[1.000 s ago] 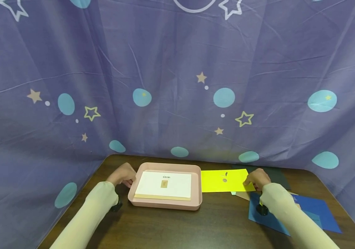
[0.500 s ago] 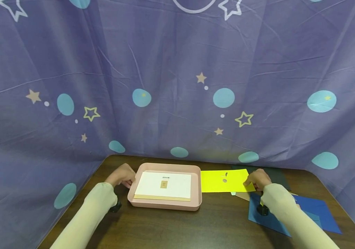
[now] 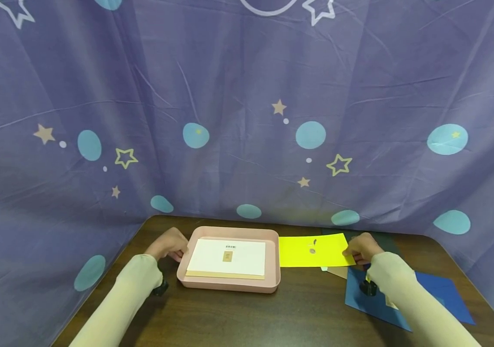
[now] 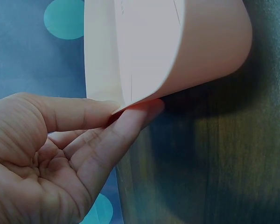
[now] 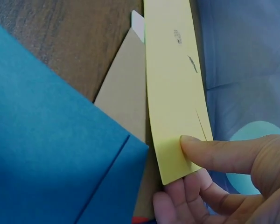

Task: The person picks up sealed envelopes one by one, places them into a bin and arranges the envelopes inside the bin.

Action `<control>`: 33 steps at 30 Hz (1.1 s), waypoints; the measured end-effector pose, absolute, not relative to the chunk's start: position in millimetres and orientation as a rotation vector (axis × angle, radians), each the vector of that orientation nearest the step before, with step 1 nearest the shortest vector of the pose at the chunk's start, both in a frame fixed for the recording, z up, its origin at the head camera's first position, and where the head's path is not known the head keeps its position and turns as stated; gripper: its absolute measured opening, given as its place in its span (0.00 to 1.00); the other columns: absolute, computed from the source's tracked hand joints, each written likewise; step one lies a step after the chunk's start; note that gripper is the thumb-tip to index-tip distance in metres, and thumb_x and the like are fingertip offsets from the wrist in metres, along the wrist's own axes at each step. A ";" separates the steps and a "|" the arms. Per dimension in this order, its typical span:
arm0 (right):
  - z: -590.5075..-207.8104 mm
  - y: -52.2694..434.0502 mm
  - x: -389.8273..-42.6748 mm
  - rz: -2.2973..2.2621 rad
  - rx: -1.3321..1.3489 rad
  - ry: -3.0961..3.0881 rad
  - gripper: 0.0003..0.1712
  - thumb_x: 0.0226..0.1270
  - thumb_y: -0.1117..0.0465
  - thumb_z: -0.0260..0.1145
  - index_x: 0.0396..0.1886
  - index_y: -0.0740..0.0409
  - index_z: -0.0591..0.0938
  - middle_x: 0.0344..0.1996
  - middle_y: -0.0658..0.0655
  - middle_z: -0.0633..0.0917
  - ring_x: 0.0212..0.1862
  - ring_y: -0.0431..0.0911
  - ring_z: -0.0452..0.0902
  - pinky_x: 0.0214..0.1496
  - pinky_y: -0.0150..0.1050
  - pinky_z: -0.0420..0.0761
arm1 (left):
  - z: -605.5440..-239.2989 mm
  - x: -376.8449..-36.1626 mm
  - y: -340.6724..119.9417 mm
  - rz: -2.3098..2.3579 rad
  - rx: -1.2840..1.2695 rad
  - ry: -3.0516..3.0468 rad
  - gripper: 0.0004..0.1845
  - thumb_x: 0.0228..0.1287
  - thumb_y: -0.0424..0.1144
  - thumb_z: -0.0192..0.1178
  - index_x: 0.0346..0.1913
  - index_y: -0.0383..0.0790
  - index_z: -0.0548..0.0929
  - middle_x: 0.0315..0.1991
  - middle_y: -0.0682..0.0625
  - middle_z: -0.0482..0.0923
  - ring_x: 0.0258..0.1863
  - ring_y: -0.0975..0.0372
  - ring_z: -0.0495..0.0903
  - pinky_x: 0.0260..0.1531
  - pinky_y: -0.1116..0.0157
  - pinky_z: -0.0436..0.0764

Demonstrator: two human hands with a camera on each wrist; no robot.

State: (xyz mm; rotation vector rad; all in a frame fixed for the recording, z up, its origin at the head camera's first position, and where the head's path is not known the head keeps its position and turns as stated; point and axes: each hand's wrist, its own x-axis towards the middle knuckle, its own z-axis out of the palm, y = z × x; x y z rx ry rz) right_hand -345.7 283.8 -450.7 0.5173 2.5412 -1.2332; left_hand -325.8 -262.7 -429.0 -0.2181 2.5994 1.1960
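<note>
Yellow paper [image 3: 303,252], one piece, stretched just right of the one pink tray [image 3: 229,285], oblong and bright, small dark marks near its middle. The right hand [image 3: 363,248] pinched its right end between thumb and fingers; the left hand [image 3: 169,244] pinched the tray's left rim. One white sheet [image 3: 247,259] lay uppermost inside; at least two blue papers [image 3: 357,296] lay near the right sleeve [image 3: 420,301].
</note>
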 end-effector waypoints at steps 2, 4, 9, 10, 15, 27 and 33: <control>-447.8 284.6 -345.6 -1.255 0.523 2.520 0.20 0.57 0.69 0.73 0.43 0.79 0.77 0.30 0.64 0.81 0.34 0.55 0.82 0.41 0.49 0.91 | -428.8 -325.6 -263.2 1.194 -0.215 2.603 0.14 0.52 0.19 0.55 0.43 0.18 0.82 0.23 0.44 0.79 0.18 0.61 0.79 0.21 0.66 0.89; -445.3 285.8 -345.5 -1.281 0.524 2.495 0.18 0.59 0.70 0.72 0.43 0.79 0.78 0.29 0.63 0.80 0.34 0.55 0.82 0.42 0.49 0.91 | -428.7 -325.3 -263.5 1.197 -0.221 2.605 0.14 0.52 0.19 0.55 0.43 0.18 0.82 0.23 0.44 0.79 0.17 0.61 0.79 0.21 0.66 0.89; -441.6 288.4 -345.5 -1.320 0.517 2.459 0.21 0.61 0.71 0.70 0.50 0.82 0.76 0.28 0.61 0.81 0.33 0.53 0.81 0.43 0.48 0.91 | -428.1 -324.9 -263.6 1.185 -0.223 2.606 0.15 0.51 0.19 0.55 0.43 0.18 0.82 0.25 0.43 0.80 0.19 0.61 0.80 0.21 0.67 0.89; -441.3 288.9 -345.6 -1.321 0.513 2.458 0.23 0.61 0.71 0.69 0.52 0.82 0.76 0.28 0.61 0.81 0.33 0.52 0.81 0.42 0.48 0.91 | -428.0 -324.9 -263.5 1.181 -0.220 2.606 0.15 0.52 0.19 0.55 0.43 0.18 0.82 0.26 0.43 0.80 0.19 0.61 0.80 0.21 0.66 0.89; -439.7 290.2 -345.8 -1.325 0.525 2.436 0.23 0.62 0.72 0.68 0.54 0.82 0.75 0.26 0.60 0.82 0.32 0.50 0.82 0.41 0.46 0.92 | -428.1 -324.0 -263.3 1.182 -0.220 2.609 0.15 0.52 0.20 0.55 0.43 0.18 0.82 0.26 0.43 0.79 0.19 0.60 0.79 0.22 0.66 0.89; -443.7 304.7 -342.3 -1.437 0.410 2.282 0.22 0.67 0.72 0.66 0.56 0.81 0.74 0.30 0.56 0.84 0.35 0.48 0.81 0.48 0.44 0.90 | -428.6 -323.1 -262.3 1.193 -0.224 2.605 0.13 0.52 0.19 0.55 0.40 0.19 0.82 0.22 0.45 0.77 0.17 0.61 0.79 0.21 0.66 0.89; -444.0 311.2 -339.7 -1.409 0.347 2.285 0.20 0.69 0.70 0.65 0.56 0.75 0.75 0.31 0.53 0.85 0.36 0.46 0.80 0.45 0.41 0.89 | -430.8 -326.4 -262.8 1.185 -0.221 2.615 0.13 0.51 0.19 0.55 0.41 0.19 0.83 0.21 0.46 0.77 0.17 0.61 0.78 0.21 0.66 0.89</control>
